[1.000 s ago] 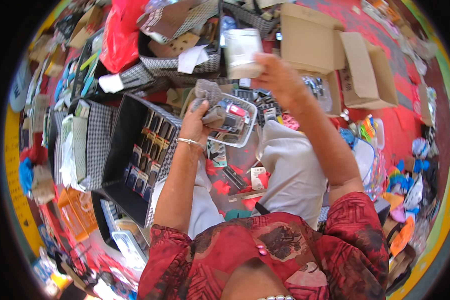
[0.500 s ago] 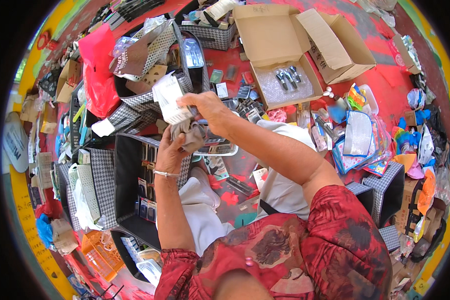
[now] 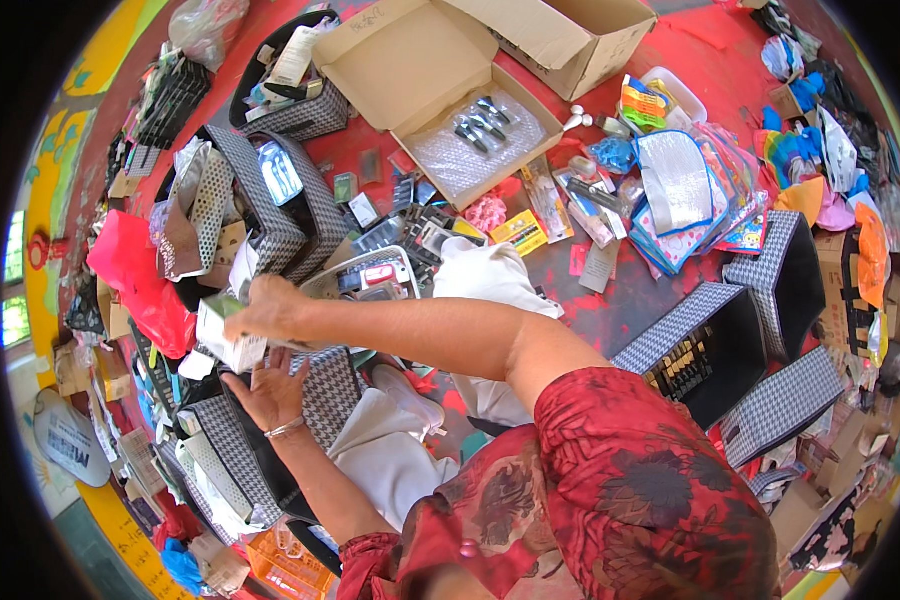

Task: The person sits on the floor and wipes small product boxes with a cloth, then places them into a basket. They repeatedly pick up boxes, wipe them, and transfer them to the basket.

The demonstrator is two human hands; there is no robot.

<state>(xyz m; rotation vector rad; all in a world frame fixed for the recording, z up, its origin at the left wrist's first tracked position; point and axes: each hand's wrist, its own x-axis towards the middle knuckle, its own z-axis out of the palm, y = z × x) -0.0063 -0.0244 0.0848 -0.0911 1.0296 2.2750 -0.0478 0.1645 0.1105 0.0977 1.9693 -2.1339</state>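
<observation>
My right hand is closed around a small white box, with a greenish patch at its upper side. Just below it, my left hand, with a bracelet at the wrist, has its fingers spread. Its fingertips come up close to the box; I cannot tell whether they touch it. Both hands are over a houndstooth-patterned storage bin at the left. A red plastic bag lies beyond the hands to the left. Close by on the right is a white basket of small packaged goods.
An open cardboard box holds bubble wrap and several black-handled items. Houndstooth bins stand at the right. Colourful flat packets lie in a pile, and an orange basket sits at the lower left. Loose goods crowd the red floor.
My hands have moved left and lower in the picture with the white box. The crumpled grey-brown thing in my left hand no longer shows, and its fingers have spread. The view has shifted.
</observation>
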